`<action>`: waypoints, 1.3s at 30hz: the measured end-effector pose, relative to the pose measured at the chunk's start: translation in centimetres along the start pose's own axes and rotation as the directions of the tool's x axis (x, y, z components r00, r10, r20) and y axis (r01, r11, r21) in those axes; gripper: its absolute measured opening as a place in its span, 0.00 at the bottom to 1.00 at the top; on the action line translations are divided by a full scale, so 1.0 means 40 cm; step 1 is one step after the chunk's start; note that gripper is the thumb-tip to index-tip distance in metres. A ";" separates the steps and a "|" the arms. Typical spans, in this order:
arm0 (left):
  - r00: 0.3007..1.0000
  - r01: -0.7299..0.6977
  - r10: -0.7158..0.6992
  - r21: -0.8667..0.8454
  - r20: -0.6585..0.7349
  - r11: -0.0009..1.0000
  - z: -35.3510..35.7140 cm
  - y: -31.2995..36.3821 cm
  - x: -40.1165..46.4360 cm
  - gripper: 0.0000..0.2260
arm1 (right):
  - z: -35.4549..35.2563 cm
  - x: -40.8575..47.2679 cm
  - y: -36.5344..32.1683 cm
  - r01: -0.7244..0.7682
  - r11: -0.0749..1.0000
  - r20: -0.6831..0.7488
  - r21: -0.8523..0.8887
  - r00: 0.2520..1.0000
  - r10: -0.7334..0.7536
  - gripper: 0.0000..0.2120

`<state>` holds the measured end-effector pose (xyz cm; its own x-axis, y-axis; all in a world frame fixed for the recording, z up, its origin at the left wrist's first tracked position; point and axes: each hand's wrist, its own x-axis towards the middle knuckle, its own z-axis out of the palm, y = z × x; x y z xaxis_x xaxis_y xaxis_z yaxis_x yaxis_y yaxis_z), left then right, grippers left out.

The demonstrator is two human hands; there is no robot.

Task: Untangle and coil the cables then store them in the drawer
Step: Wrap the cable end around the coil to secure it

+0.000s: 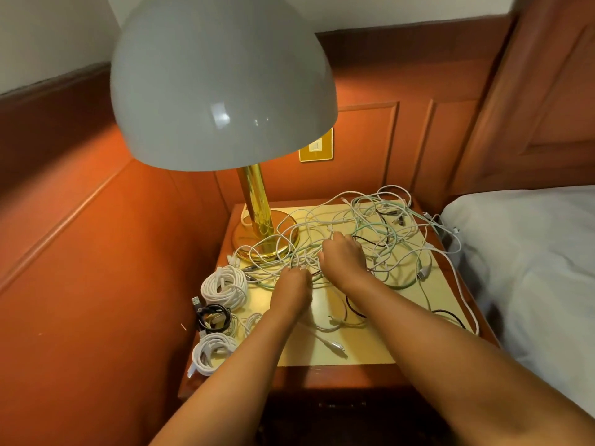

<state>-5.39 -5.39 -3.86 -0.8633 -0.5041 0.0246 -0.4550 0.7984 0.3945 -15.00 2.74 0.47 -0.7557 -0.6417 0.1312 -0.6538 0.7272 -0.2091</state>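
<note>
A tangle of white, pale green and black cables [380, 239] sprawls across the cream top of the nightstand [360, 349]. My left hand [291, 289] grips white strands at the tangle's near left side, fingers curled into them. My right hand [343, 255] reaches into the middle of the tangle and pinches white strands. Along the left edge lie coiled cables: a white coil [223, 283], a black coil [214, 317] and another white coil [211, 350]. A loose white cable with a plug [335, 344] lies near the front. The drawer front [341, 405] below is dark.
A brass lamp base [264, 236] with a large grey shade [222, 88] stands at the back left, with cables looped around its foot. Wood panelling encloses the left and back. A white bed [531, 252] borders the right, with some cables hanging over that edge.
</note>
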 end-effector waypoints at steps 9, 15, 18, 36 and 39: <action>0.999 0.008 -0.005 -0.079 0.042 0.997 -0.019 -0.022 -0.001 0.13 | 0.068 0.085 -0.025 -0.422 0.868 0.229 0.263 0.901 0.369 0.09; 0.987 0.056 -0.044 -0.072 0.153 0.996 -0.046 -0.011 -0.007 0.15 | -0.076 0.056 0.040 -0.414 0.420 0.271 0.807 0.893 0.359 0.09; 0.986 0.089 -0.070 -0.122 0.152 0.989 -0.069 0.012 -0.021 0.17 | -0.214 0.004 0.047 -0.283 0.248 0.227 0.927 0.946 0.230 0.08; 0.974 0.223 -0.038 -0.974 0.225 -0.037 -0.444 0.294 -0.218 0.09 | -0.750 -0.272 0.055 0.203 0.189 -0.241 0.961 0.949 0.203 0.10; 0.981 0.194 -0.064 -0.959 0.184 0.205 -0.412 0.297 -0.231 0.07 | -0.718 -0.279 0.059 0.160 0.224 -0.214 0.962 0.945 0.246 0.09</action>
<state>0.79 3.31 15.74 -0.8576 -0.4852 -0.1706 -0.0509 -0.2500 0.9669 -9.23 18.62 26.35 -0.8833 -0.3758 0.2801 -0.2295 -0.1743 -0.9576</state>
